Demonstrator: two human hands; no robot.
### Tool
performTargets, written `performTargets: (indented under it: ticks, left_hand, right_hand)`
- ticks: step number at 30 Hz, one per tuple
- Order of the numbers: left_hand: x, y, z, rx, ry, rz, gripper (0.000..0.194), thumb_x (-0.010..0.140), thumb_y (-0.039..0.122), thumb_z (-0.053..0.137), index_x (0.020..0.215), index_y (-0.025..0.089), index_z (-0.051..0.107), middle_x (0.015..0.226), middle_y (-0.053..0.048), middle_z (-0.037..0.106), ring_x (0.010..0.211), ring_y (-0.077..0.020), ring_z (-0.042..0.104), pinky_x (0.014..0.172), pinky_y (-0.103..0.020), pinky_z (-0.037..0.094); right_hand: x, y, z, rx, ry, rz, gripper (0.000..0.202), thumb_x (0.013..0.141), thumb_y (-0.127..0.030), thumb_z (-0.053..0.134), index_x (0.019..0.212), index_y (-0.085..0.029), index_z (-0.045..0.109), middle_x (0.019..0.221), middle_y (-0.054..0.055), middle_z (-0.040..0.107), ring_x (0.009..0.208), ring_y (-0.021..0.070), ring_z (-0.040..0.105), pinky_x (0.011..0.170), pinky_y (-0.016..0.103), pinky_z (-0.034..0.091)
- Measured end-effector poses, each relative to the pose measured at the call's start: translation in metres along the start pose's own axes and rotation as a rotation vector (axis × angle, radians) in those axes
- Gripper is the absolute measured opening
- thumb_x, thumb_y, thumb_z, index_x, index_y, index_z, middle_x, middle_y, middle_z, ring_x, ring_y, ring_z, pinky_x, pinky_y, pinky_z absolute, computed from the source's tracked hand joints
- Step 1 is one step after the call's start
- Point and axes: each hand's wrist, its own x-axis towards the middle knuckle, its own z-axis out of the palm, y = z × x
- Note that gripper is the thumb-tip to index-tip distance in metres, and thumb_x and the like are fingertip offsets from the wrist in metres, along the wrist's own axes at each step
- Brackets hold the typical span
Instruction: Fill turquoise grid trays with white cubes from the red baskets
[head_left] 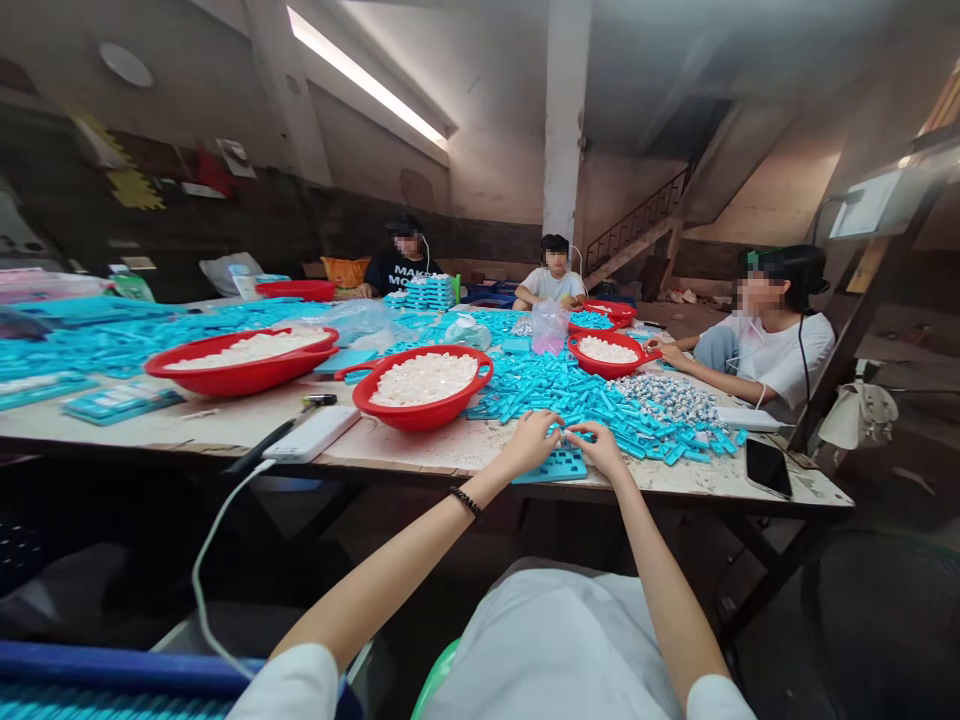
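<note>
Both my hands meet over a blue plate (553,468) with dark square openings at the table's front edge. My left hand (534,440), with a dark beaded bracelet on its wrist, has its fingers bent together around something too small to name. Close beside it, my right hand (598,446) pinches at the same spot from the right. Just beyond them spreads a pile of blue plastic pieces (577,395), with small white and dark parts (667,397) heaped to its right. A red basket (420,413) of white pieces stands left of my hands.
Another red basket (240,378) stands further left. Near the front edge lie a hammer (281,432), a white power bank (313,436) with a cable, and a phone (767,468) at the right. Three people sit around the table.
</note>
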Motion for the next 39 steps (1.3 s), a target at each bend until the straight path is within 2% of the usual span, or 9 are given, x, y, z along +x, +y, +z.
performTargets:
  ticks: [5,9,19,24,28,33,39]
  left_hand:
    - [-0.025,0.004,0.016,0.049,-0.074,0.092,0.039,0.094,0.022,0.049,0.132,0.02,0.057,0.144,-0.014,0.056,0.138,-0.026,0.047,0.124,-0.055,0.016]
    - [-0.034,0.008,0.021,0.044,-0.093,0.081,0.055,0.092,0.033,0.06,0.144,0.022,0.046,0.147,-0.015,0.053,0.14,-0.0302,0.045,0.123,-0.059,0.017]
    - [-0.042,0.007,0.032,0.072,0.005,0.132,0.048,0.094,0.033,0.057,0.139,0.021,0.049,0.139,-0.015,0.057,0.134,-0.0308,0.05,0.121,-0.056,0.022]
    - [-0.043,0.008,0.033,0.013,0.033,0.128,0.048,0.093,0.032,0.057,0.139,0.019,0.049,0.138,-0.015,0.056,0.133,-0.0315,0.05,0.117,-0.053,0.033]
    - [-0.038,0.007,0.03,-0.114,0.003,0.071,0.052,0.088,0.029,0.063,0.137,0.017,0.051,0.137,-0.016,0.056,0.13,-0.0314,0.052,0.111,-0.048,0.041]
    - [-0.036,0.003,0.029,-0.18,-0.013,0.068,0.054,0.089,0.032,0.064,0.139,0.019,0.049,0.14,-0.015,0.054,0.133,-0.0302,0.05,0.113,-0.047,0.04]
    - [-0.042,0.008,0.03,-0.072,0.0,0.119,0.049,0.094,0.037,0.058,0.138,0.017,0.051,0.142,-0.017,0.054,0.134,-0.0324,0.049,0.115,-0.05,0.038]
  right_hand:
    - [-0.001,0.006,-0.001,-0.03,0.009,-0.02,0.03,0.079,-0.051,0.074,0.089,-0.022,0.079,0.098,0.009,0.074,0.099,0.0271,0.066,0.093,0.041,0.05]
    - [0.0,0.007,-0.001,-0.032,0.003,-0.022,0.03,0.076,-0.049,0.077,0.087,-0.022,0.08,0.099,0.009,0.073,0.1,0.0278,0.067,0.094,0.042,0.05]
    - [-0.003,0.005,-0.002,-0.092,0.016,-0.051,0.025,0.081,-0.048,0.073,0.087,-0.025,0.08,0.099,0.007,0.074,0.101,0.0273,0.066,0.096,0.044,0.047]
    - [-0.004,-0.001,-0.003,-0.111,-0.002,-0.051,0.024,0.082,-0.047,0.073,0.087,-0.025,0.079,0.098,0.007,0.075,0.102,0.0267,0.065,0.097,0.042,0.048]
    - [-0.004,-0.002,-0.005,-0.062,0.022,-0.062,0.027,0.082,-0.05,0.073,0.088,-0.024,0.079,0.097,0.007,0.074,0.1,0.0263,0.066,0.095,0.041,0.048]
    - [-0.003,0.002,-0.005,-0.005,0.026,-0.047,0.032,0.079,-0.054,0.076,0.087,-0.023,0.08,0.097,0.008,0.073,0.1,0.0259,0.066,0.095,0.04,0.049]
    - [-0.002,0.007,-0.002,-0.013,0.011,-0.013,0.038,0.074,-0.059,0.078,0.086,-0.023,0.082,0.099,0.009,0.07,0.098,0.0261,0.066,0.091,0.04,0.051]
